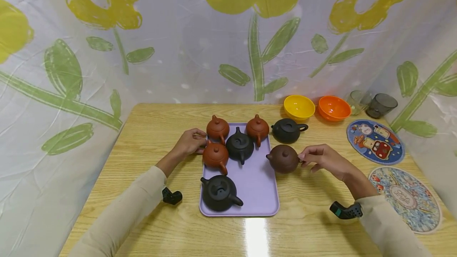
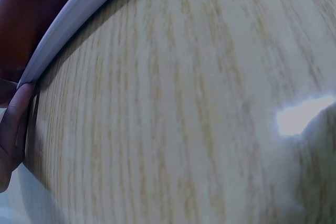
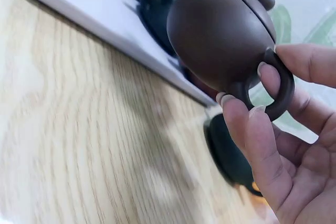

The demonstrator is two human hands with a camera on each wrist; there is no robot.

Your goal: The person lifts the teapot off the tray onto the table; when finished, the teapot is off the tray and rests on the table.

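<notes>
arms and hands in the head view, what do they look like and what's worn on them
Both arms wear long, plain beige sleeves, the left sleeve and the right sleeve, reaching to the wrists. The left hand and right hand are bare, with no gloves, and no rings or watches show. A small black device sits under the left wrist; a black one with a green patch sits under the right.

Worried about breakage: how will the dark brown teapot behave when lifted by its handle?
The dark brown round clay teapot looks rigid and probably fragile. Its knobbed lid seems loose, so tilting may drop it. The right hand pinches only the loop handle.
</notes>
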